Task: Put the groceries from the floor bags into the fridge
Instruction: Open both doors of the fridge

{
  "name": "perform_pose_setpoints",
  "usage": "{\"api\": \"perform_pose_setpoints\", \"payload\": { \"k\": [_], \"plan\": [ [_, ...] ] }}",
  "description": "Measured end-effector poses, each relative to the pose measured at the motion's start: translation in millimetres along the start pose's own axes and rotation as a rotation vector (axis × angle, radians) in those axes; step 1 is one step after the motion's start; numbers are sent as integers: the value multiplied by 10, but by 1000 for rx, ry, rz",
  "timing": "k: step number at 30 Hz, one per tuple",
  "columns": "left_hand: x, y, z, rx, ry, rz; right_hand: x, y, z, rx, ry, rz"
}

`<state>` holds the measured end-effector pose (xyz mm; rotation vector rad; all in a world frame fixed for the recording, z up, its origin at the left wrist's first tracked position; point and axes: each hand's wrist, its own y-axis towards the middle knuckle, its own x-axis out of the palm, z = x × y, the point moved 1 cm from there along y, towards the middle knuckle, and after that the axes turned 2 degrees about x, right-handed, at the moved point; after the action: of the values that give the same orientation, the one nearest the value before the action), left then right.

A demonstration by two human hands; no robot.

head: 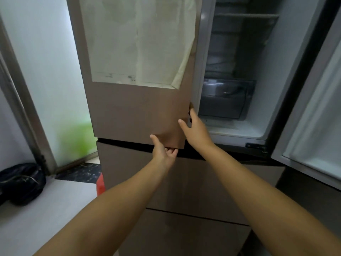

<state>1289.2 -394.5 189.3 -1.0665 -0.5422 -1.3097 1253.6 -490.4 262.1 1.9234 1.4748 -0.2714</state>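
Both hands [164, 150] [195, 130] on fridge door [136, 111] corner.

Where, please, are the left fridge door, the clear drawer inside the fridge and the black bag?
left fridge door [136, 111], head view, bare lower panel
clear drawer [227, 97], head view, front wall
black bag [20, 182], head view, top

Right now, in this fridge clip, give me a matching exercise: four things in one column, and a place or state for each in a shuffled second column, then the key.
Things
1. left fridge door
2. right fridge door
3. black bag
4. clear drawer

Places or states
A. on the floor at far left
B. swung wide open, pale inner lining showing
C. inside the open compartment, near its bottom
D. gripped at its lower corner by the left hand from below and the right hand at its edge

Pairs: 1-D, 2-B, 3-A, 4-C
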Motion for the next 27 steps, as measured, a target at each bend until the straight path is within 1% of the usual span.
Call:
{"api": "perform_pose_setpoints", "payload": {
  "k": [5,9,12,14,16,19,21,23,24,26,27],
  "plan": [
    [-41,-79,-23,28,55,5,26,-37,64,-59,10,66],
    [-10,-207,-5,47,119,45,8,-65,82,-80,-58,54],
    [25,-319,-38,111,160,108,-50,-134,114,-123,-105,16],
    [-82,-402,-3,166,208,200,-53,-265,117,-198,-128,-17],
    [-276,-512,111,183,274,237,11,-485,51,-282,-181,-36],
    [-540,-752,345,159,273,202,159,-796,-90,-421,-246,24],
    [-676,-915,519,156,285,187,214,-924,-143,-519,-184,57],
    [-788,-1073,709,176,376,168,212,-1007,-178,-644,-125,21],
    [-809,-1198,797,196,424,151,211,-1046,-191,-729,-134,-2],
    [-838,-1481,993,242,515,179,193,-1097,-236,-855,-168,-10],
    [-868,-1605,1101,286,511,227,178,-1089,-277,-847,-144,-3]
  ]
}}
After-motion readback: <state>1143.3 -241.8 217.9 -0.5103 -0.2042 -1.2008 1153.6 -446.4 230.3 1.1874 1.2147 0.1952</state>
